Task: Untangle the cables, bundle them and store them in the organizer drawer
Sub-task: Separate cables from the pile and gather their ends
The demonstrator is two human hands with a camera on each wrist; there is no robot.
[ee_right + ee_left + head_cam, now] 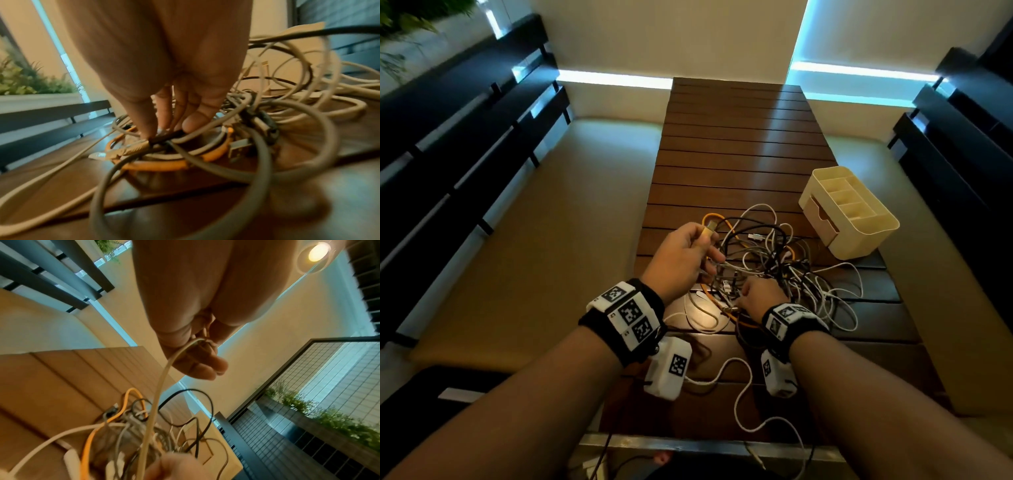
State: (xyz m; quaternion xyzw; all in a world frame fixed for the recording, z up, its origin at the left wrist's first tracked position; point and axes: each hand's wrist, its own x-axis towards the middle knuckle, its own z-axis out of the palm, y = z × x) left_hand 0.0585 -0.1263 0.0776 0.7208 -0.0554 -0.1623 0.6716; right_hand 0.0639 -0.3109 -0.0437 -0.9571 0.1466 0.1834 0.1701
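A: Table (739, 144)? 
B: Dark slatted wood, semi-gloss, throws glare.
A: Cable tangle (774, 253)?
B: Smooth rubbery-plastic jackets, white, grey, black. Orange cable (156, 167) looks rougher, scuffed. USB plug (711, 226) has a shiny metal shell.
A: Organizer (859, 219)?
B: Cream plastic, smooth, matt. Drawer (820, 216) front a tan shade.
A: Wristbands (625, 317)?
B: Black cloth, white hard plastic blocks.

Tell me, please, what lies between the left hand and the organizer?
In the head view, the tangled cables fill the table between the left hand and the cream organizer.
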